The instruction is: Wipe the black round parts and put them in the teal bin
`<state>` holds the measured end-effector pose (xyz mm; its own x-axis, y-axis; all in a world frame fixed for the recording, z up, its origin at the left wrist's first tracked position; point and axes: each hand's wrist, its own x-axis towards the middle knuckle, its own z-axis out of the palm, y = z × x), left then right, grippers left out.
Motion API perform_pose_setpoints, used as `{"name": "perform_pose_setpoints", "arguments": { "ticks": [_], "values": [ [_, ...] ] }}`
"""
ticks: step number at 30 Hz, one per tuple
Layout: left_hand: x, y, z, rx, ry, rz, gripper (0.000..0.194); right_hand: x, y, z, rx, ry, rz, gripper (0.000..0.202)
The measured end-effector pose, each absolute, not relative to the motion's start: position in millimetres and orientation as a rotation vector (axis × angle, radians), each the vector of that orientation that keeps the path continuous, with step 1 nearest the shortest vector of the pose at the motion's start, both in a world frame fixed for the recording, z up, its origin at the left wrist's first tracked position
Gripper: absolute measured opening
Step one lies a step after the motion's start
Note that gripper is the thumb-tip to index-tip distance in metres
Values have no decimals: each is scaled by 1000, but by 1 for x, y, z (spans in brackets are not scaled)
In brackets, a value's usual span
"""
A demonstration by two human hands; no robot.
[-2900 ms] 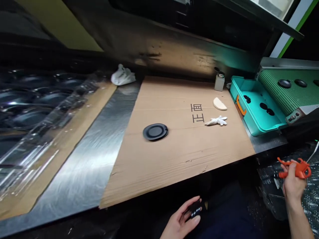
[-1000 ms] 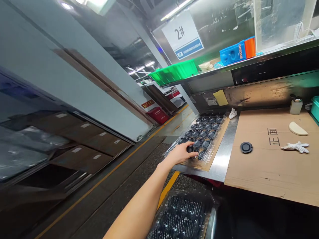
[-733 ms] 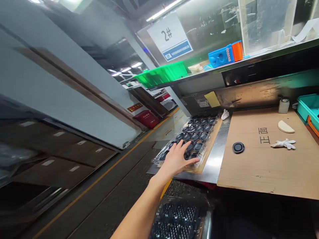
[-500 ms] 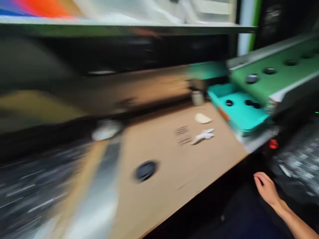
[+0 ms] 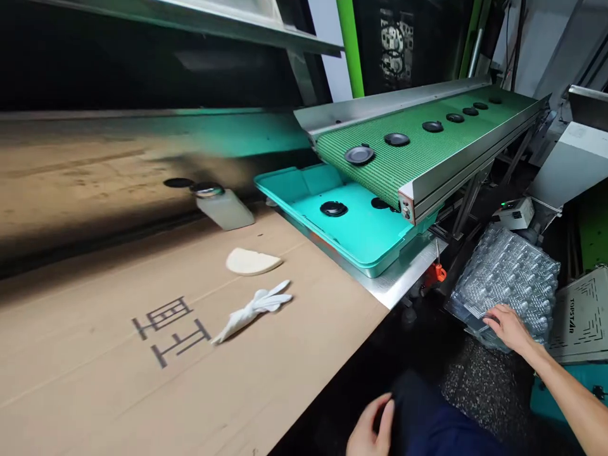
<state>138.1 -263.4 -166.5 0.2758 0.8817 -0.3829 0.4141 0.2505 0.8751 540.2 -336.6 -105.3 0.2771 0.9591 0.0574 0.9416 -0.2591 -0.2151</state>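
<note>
My right hand (image 5: 510,326) is at the near left edge of a stack of clear plastic trays (image 5: 510,278) with moulded pockets. Its thumb and fingers close on that edge, apparently on the top tray; the fingertips are partly hidden. At the bottom of the view, my left hand (image 5: 373,427) is beside the dark blue clothing on my lap. Its fingers are loosely bent, the thumb a little apart from them, and no object shows between them. On the cardboard-topped table (image 5: 285,367) lie a white glove (image 5: 251,310) and a cream half-round pad (image 5: 251,261).
A green conveyor belt (image 5: 418,158) carries several round black parts (image 5: 360,154). Below its end stands a turquoise bin (image 5: 365,247) with black parts inside. A translucent bottle (image 5: 225,209) stands at the table's back. An orange clip (image 5: 436,274) hangs by the table corner.
The view has swung right, towards the conveyor and trays. My left hand has come into view. My right hand now meets the tray stack's edge. The round black part on the cardboard has left the view.
</note>
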Motion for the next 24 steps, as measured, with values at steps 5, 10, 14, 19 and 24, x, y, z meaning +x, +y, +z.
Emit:
{"name": "perform_pose_setpoints", "arguments": {
  "ticks": [5, 10, 14, 19, 24],
  "values": [
    [285, -242, -139, 969, 779, 273, 53, 520, -330, -87, -2181, -1757, 137, 30],
    [398, -258, -148, 491, 612, 401, 54, 522, -339, -96, -2149, -1714, 18, 31],
    [418, -276, -155, 486, 653, 477, 51, 537, -342, -97, -2183, -1716, -91, 29],
    [420, -275, -147, 429, 599, 488, 47, 544, -338, -88, -2169, -1796, -28, 27],
    [426, -269, -154, 509, 617, 534, 46, 550, -332, -73, -2141, -1825, -52, 27]
  ]
}}
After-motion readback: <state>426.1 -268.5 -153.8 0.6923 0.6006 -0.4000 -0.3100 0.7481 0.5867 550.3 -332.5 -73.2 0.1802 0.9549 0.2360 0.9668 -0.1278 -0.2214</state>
